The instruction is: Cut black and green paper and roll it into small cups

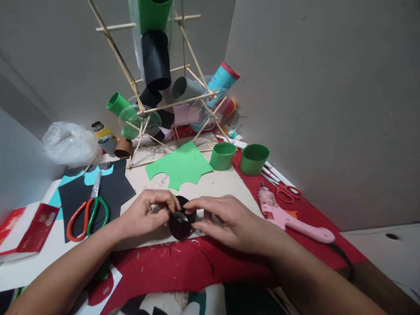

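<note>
A short black paper ring (180, 227) is held between my two hands near the front edge of the pale board. My left hand (151, 212) pinches its left rim with thumb and fingers. On the other side, the fingertips of my right hand (226, 218) grip the right rim. Just beyond the ring lies a green sheet (182, 164) with rounded bites cut from its near edge. Two green paper rings (223, 156) stand upright to its right. Scissors with one red and one green handle (88, 214) rest on black sheets (114, 188) left of my left hand.
A stick frame (177, 103) carrying plastic discs and coloured paper tubes rises at the back. A pink glue gun (295, 221) and red-handled scissors (287, 192) lie at right. At left are a clear plastic bag (70, 142) and a red-and-white packet (29, 229). Grey walls (311, 109) stand behind.
</note>
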